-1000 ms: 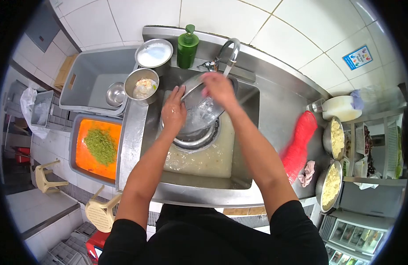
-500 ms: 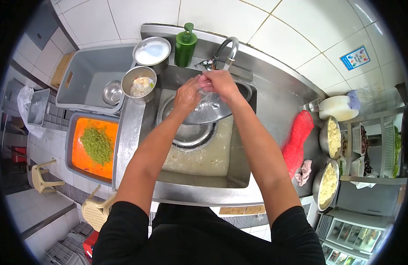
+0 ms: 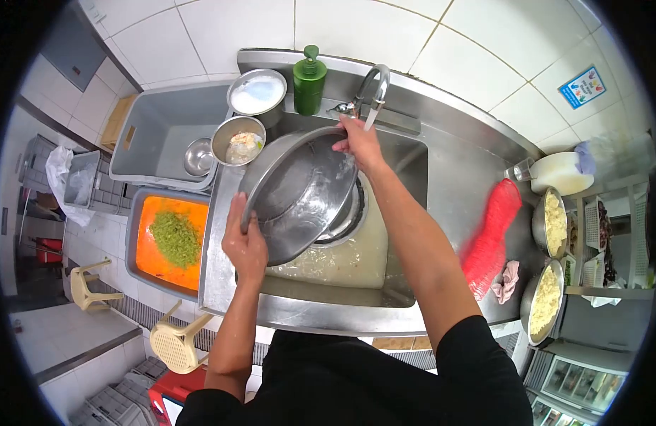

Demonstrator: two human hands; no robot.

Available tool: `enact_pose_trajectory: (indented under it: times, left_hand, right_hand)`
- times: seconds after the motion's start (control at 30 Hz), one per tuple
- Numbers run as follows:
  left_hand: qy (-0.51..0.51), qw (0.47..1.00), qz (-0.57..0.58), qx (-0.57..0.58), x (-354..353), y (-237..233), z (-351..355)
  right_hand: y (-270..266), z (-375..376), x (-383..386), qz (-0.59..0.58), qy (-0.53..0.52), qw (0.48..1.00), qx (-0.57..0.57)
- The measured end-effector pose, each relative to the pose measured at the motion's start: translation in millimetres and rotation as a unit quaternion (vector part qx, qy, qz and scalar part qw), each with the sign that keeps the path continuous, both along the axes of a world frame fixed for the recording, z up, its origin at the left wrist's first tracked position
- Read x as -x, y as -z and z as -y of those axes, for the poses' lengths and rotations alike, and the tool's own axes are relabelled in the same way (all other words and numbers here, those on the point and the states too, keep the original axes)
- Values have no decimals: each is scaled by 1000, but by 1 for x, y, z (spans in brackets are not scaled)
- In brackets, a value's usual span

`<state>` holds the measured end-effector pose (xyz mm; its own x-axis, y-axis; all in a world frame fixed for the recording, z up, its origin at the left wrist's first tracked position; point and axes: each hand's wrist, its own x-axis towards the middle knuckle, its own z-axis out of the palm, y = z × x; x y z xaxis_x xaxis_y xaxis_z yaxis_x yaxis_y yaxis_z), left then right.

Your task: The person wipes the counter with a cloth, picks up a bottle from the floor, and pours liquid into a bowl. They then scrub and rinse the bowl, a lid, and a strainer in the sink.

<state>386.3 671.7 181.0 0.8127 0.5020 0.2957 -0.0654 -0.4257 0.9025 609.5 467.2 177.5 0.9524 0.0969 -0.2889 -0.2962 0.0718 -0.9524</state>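
A large metal bowl [image 3: 299,188] is tilted over the sink [image 3: 406,273], its hollow turned toward me. My left hand [image 3: 244,241] grips its near left rim, thumb on the inside. At the far right rim, my right hand [image 3: 360,144] has its fingers closed round the edge, just below the faucet [image 3: 379,78]. Water runs from the spout close beside my right hand. Under the bowl, another round metal vessel [image 3: 353,224] sits in the cloudy sink water, partly hidden.
Left of the sink stand a metal pot of food scraps [image 3: 237,140], a foamy bowl [image 3: 257,96], a green pump bottle [image 3: 310,82], a grey tub [image 3: 147,135] and a tray with chopped greens [image 3: 175,238]. A red mesh sack [image 3: 492,234] and a cloth [image 3: 507,281] lie right.
The hands were together under the faucet above the bowl. Now they are apart on its rim, and the bowl is raised and tilted, shifted left. The view has moved slightly.
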Motion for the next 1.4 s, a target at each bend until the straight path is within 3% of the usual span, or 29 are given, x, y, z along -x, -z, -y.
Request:
enact_pose_trajectory:
  times: [0.1,0.17,0.2,0.23,0.27,0.3,0.37,0.4,0.43,0.47,0.5,0.57,0.63,0.67,0.73,0.8,0.93,0.97,1.0,1.17,1.23,1.33,1.4]
  left_hand:
    - [-31,999,13,-41,19,-8,-2]
    - [-30,999,12,-29,24,-2,-2]
    - [-27,999,11,-17,25,2,-1]
    - [-24,1000,11,-16,23,7,-1]
    - [-6,1000,7,-14,19,15,-1]
    - [10,1000,4,-12,14,20,-1]
    - [31,997,-13,-63,-1,28,2]
    - [54,991,-31,-115,-12,32,6]
    - [60,989,-26,-135,-24,41,10]
    - [65,989,-23,-133,-38,44,16]
    - [76,982,-38,-167,-51,44,24]
    - [88,974,-53,-200,-81,40,40]
    - [131,925,-255,-249,-114,33,55]
    - [132,925,-254,-249,-125,32,59]
    - [182,936,-57,-295,-141,31,67]
    - [195,938,-53,-283,-146,14,66]
    - [172,953,-6,-250,-130,7,47]
    - [175,952,-6,-251,-120,4,42]
    - [152,967,-20,-202,-108,-2,37]
    - [70,995,13,-65,-51,21,6]
    - [18,996,-3,91,-25,23,-1]
    - [-31,983,-50,172,6,37,-13]
    - [-50,975,-51,210,17,48,-9]
  right_hand:
    - [18,-8,3,-19,73,997,-30]
    - [28,-10,-3,-90,93,988,79]
    - [34,-6,-9,-91,94,988,79]
    - [38,1,-16,-29,33,960,276]
    - [40,6,-20,35,-30,886,461]
    - [25,5,-15,36,-29,886,462]
    - [-4,5,-3,151,36,849,505]
    - [-9,8,-6,150,39,847,508]
    - [-15,10,-10,55,-19,945,323]
    - [-22,12,-11,-42,-75,989,119]
    - [-39,11,-2,-42,-70,989,120]
    - [-68,7,16,-76,-220,971,-55]
    - [-69,8,16,-61,-207,975,-53]
    - [-70,9,14,-44,-195,978,-53]
    - [-68,19,8,-35,-166,986,-1]
    - [-58,33,2,60,-153,982,91]
    - [-62,53,2,118,-130,976,127]
    - [-76,52,8,115,-127,965,196]
    - [-82,53,11,112,-125,950,265]
    - [-59,64,11,171,-120,926,315]
    - [-26,80,8,197,-135,917,319]
    - [40,103,14,181,-113,905,369]
    - [47,101,28,64,-149,913,374]
